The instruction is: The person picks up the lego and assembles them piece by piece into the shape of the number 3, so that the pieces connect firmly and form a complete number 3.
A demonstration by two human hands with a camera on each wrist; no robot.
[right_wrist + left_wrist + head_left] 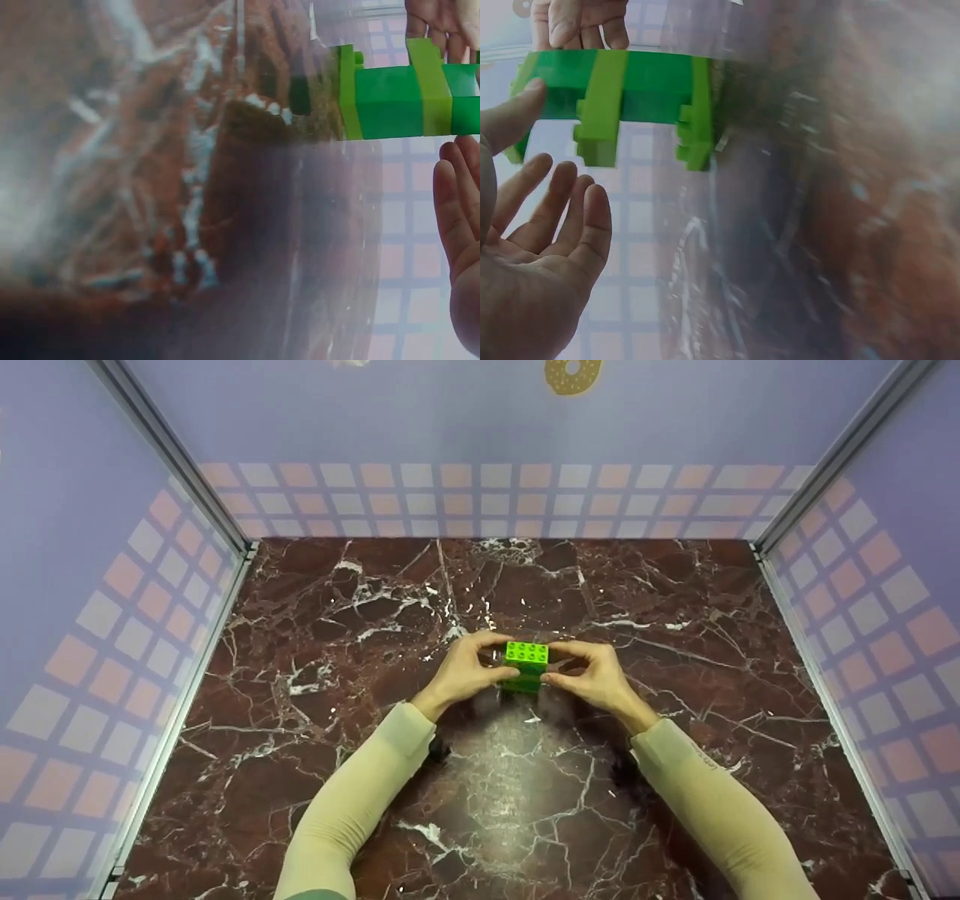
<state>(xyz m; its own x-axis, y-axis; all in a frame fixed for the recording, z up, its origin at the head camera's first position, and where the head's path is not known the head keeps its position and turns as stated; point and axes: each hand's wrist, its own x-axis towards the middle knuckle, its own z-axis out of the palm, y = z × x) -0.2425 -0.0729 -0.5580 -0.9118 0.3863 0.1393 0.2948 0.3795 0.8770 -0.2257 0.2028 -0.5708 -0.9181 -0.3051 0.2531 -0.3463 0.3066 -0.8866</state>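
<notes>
Looking down from the head view, we see the whole dark red marble tabletop (pixel 337 607), walled on three sides by lilac panels (pixel 90 585) with a checked band, and both cream sleeves (pixel 360 795) reaching in from the near edge toward the middle. Only this view shows how the work sits on the tabletop: the green brick stack (pixel 526 664) is near the centre, a little nearer the far edge than the near one, with its studded top face toward the camera; we cannot tell whether it rests on the marble or is lifted just off it.

The wrist views give what the head view hides: the stack's side, where dark green bricks alternate with thin lime green ones (pixel 604 105) whose edges stick out past the dark ones. In the left wrist view two lime pieces show; in the right wrist view they also appear as bands across the dark green (pixel 390 101).

Our left hand (pixel 465 671) comes in from the left with its wrist bent inward, thumb and fingers (pixel 487 639) pinching the stack's left end. In its wrist view the thumb tip touches the brick while the other fingers (pixel 562 202) lie straight and spread below it. Our right hand (pixel 592 675) mirrors it, gripping the right end between thumb and fingers.
</notes>
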